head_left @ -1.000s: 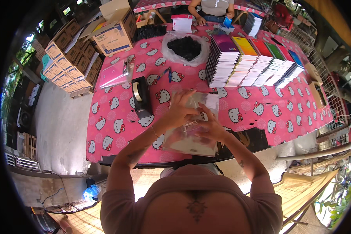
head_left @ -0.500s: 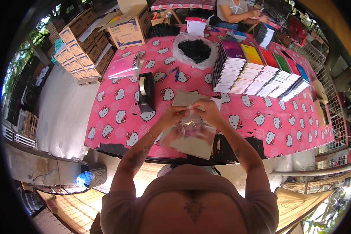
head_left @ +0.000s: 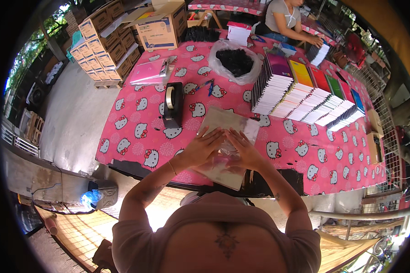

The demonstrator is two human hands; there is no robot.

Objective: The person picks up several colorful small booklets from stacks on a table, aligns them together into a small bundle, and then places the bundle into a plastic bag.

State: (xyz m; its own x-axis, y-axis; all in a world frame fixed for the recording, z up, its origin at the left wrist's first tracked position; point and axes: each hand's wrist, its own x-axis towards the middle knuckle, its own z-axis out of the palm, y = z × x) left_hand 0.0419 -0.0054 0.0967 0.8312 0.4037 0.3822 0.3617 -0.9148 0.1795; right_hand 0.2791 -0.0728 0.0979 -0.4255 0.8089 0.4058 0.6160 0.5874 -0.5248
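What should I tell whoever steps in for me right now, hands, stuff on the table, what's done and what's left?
Left hand and right hand: both flat, fingers spread, pressing on a clear plastic bag with flat contents, at the near edge of the pink table.
Brown flat packets lie just beyond the hands.
Black tape dispenser stands to the left; a row of colourful notebooks to the right; a bag of black items farther back.
Done: contents look to be inside the bag.
Left: the bag does not look taped yet; the notebooks are unpacked.
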